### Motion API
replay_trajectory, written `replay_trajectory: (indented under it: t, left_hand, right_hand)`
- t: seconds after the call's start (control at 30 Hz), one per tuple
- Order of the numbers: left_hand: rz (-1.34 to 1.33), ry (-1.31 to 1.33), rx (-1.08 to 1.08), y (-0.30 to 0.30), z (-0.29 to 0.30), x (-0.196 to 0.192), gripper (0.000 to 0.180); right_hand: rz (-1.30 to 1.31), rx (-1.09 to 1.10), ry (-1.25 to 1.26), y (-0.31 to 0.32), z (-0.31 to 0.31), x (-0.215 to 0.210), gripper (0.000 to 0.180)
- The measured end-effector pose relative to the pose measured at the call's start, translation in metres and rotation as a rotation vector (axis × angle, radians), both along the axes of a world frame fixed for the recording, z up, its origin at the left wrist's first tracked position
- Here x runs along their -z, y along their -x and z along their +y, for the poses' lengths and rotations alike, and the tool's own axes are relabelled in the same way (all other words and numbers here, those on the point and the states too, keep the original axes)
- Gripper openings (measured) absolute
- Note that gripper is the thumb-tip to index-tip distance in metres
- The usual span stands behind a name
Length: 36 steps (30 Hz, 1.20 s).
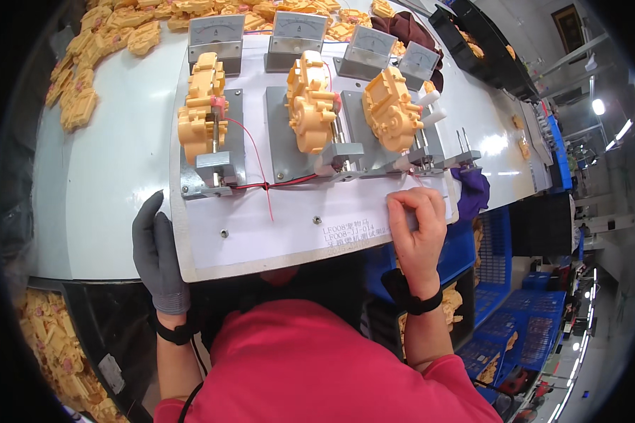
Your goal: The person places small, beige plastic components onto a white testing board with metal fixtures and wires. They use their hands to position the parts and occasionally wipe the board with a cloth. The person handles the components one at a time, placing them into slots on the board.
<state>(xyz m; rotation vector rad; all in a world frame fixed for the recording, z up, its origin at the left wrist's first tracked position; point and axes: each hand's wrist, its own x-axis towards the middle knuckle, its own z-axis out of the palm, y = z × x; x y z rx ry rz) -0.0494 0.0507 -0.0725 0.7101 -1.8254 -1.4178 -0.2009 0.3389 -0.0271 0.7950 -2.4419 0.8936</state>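
My left hand (159,255), in a grey glove, lies along the left edge of a white board (261,247) with its fingers stretched out, holding nothing. My bare right hand (420,229) is over the board's right front part, fingers curled and thumb tip close to the index finger. Whatever it may pinch is hidden. Three yellow plastic gearbox housings stand in grey metal fixtures: a left one (203,113), a middle one (312,106) and a right one (391,113). The right hand is nearest the right fixture's clamp (423,158). A thin red wire (257,151) runs from the left housing.
Several analog meters (295,32) line the back of the board. Yellow housings (120,32) are heaped at the far left. A purple cloth (471,190) hangs at the right edge. Blue crates (518,324) stand lower right, and a bin of yellow parts (56,338) lower left.
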Motion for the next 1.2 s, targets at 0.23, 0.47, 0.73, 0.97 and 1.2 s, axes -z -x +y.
replay_trajectory:
  t: [0.23, 0.47, 0.73, 0.97, 1.2]
  left_hand:
    - [-0.070, -0.022, 0.081, -0.006, -0.003, 0.000, 0.037]
    - [-0.076, -0.002, 0.092, -0.006, -0.004, 0.002, 0.037]
    - [-0.068, 0.012, 0.096, -0.007, -0.004, 0.003, 0.037]
    - [-0.066, 0.047, 0.107, -0.008, -0.005, 0.004, 0.036]
    - [-0.044, 0.134, 0.078, -0.007, -0.008, 0.014, 0.035]
  right_hand:
    - [0.001, -0.008, -0.001, 0.002, 0.002, 0.000, 0.012]
    - [-0.027, -0.034, 0.032, 0.003, 0.003, 0.001, 0.015]
    - [-0.037, -0.052, 0.034, 0.003, 0.003, 0.000, 0.014]
    - [-0.020, -0.052, 0.031, 0.003, 0.001, 0.000, 0.013]
    - [-0.011, -0.049, 0.024, 0.003, 0.001, 0.000, 0.011]
